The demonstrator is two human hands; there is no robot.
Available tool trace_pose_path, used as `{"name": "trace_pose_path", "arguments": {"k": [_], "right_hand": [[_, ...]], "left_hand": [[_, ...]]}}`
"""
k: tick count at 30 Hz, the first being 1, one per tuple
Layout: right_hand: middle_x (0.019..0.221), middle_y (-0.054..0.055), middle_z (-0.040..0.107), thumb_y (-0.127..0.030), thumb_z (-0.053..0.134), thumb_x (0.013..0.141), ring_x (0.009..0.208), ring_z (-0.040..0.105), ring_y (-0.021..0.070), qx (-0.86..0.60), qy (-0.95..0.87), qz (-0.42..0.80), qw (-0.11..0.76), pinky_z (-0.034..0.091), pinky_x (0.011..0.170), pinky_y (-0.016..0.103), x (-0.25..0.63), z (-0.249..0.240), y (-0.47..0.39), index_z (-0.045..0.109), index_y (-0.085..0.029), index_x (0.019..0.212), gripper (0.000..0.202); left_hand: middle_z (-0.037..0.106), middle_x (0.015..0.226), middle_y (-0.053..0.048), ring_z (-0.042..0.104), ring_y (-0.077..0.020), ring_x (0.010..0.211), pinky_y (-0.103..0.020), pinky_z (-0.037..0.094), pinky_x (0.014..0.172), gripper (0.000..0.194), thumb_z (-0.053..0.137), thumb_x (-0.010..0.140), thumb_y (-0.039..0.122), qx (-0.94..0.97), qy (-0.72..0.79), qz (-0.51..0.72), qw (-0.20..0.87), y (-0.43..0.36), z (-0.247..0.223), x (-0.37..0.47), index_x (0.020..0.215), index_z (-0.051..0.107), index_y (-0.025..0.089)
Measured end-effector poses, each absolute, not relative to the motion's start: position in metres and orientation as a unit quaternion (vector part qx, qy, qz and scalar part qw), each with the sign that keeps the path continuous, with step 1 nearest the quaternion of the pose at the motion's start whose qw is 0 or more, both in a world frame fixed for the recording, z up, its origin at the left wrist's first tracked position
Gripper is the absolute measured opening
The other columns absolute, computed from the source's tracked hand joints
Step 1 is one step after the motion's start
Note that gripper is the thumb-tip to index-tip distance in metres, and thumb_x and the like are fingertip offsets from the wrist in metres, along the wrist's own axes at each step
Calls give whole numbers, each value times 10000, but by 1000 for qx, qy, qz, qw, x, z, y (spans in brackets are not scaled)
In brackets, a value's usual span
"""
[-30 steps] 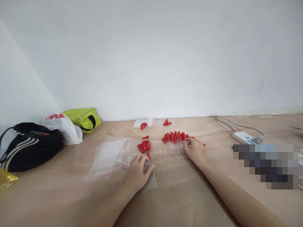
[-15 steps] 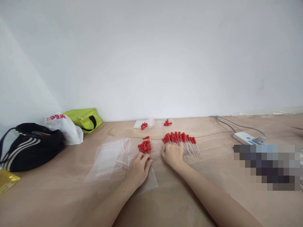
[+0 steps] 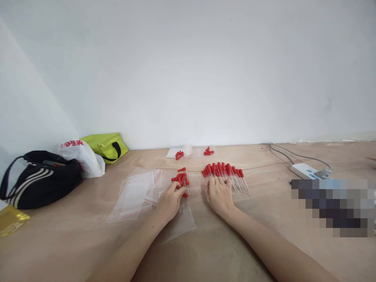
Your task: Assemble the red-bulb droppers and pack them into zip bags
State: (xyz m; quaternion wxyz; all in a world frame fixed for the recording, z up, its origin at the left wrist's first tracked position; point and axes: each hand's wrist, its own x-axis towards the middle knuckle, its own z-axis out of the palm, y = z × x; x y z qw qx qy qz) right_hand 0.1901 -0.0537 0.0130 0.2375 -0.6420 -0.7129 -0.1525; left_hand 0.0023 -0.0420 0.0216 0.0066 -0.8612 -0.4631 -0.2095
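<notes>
Loose red rubber bulbs (image 3: 181,178) lie in a small pile, with my left hand (image 3: 170,200) at its near edge, thumb and fingers bent round a red bulb. Right of the pile is a row of thin clear tubes (image 3: 194,184). My right hand (image 3: 219,194) rests on the near part of the red-capped droppers (image 3: 223,169), which lie side by side in a fan; its fingers are bent and spread a little, and nothing shows held in them. Clear zip bags (image 3: 138,192) lie overlapping to the left, and another clear bag (image 3: 185,222) is partly under my left hand.
Small groups of red bulbs (image 3: 208,151) and more bags lie near the wall. At the left stand a black bag (image 3: 44,182), a white plastic bag (image 3: 85,160) and a green bag (image 3: 108,145). A power strip (image 3: 304,171) with cables lies at the right.
My right hand has shifted slightly right and its fingers have spread over the droppers. My left hand has moved a little left, and some bulbs beside its fingers have shifted.
</notes>
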Motion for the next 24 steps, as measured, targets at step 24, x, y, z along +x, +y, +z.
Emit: {"name": "trace_pose_path", "arguments": {"k": [24], "right_hand": [[755, 11, 635, -161, 350, 868, 684, 556, 119, -430, -828, 5, 361, 246, 806, 333, 229, 3, -98, 578, -208, 946, 246]], "left_hand": [[596, 925, -55, 564, -165, 850, -296, 455, 757, 238, 335, 885, 193, -863, -375, -288, -179, -80, 19, 24, 1007, 540, 199]]}}
